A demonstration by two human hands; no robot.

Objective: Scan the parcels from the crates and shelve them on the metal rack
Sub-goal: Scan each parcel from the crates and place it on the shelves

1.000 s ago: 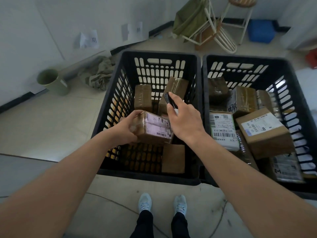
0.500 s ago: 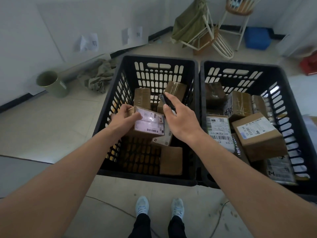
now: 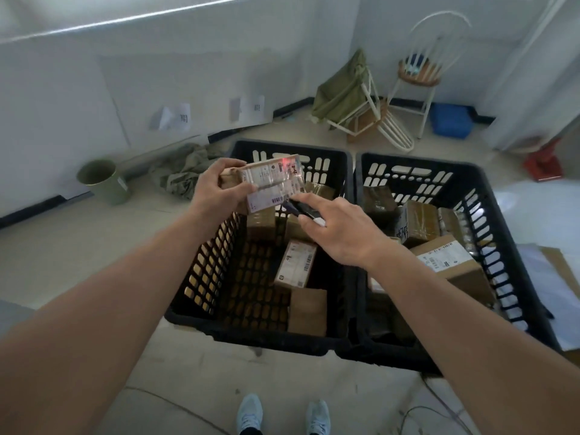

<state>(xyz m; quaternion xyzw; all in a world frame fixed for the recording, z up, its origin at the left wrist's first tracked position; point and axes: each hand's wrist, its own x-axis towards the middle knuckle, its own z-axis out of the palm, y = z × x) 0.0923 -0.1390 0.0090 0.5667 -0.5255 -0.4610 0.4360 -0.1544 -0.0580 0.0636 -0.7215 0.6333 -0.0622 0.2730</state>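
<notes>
the left hand [image 3: 216, 191] grips a small brown parcel [image 3: 270, 183] by its left end, fingers curled over the top edge and thumb underneath, holding it up above the far left corner of the left crate [image 3: 238, 328]. the parcel's white label faces the camera, and a small red glow sits on the label near its top right. the right hand [image 3: 339, 230] is curled around a slim black scanner [image 3: 298, 208], forefinger laid along its top, the scanner's tip just beside the lower right edge of the parcel's label.

under the hands, the left crate, black and slotted, holds a few more brown boxes: one with a white label [image 3: 295, 265] lying near the middle, a plain one [image 3: 307, 312] against the near wall, others by the far wall. the right crate [image 3: 502, 246] stands touching it on the right and is fuller, with a large labelled box [image 3: 452, 265] on top.

both crates sit on a pale floor [image 3: 94, 246]. a green bucket [image 3: 103, 180] and a crumpled cloth [image 3: 185, 171] lie by the left wall; white chairs [image 3: 392, 120] stand at the back, one tipped with a green cloth over it. the person's pale shoes [image 3: 282, 414] show at the bottom edge.
</notes>
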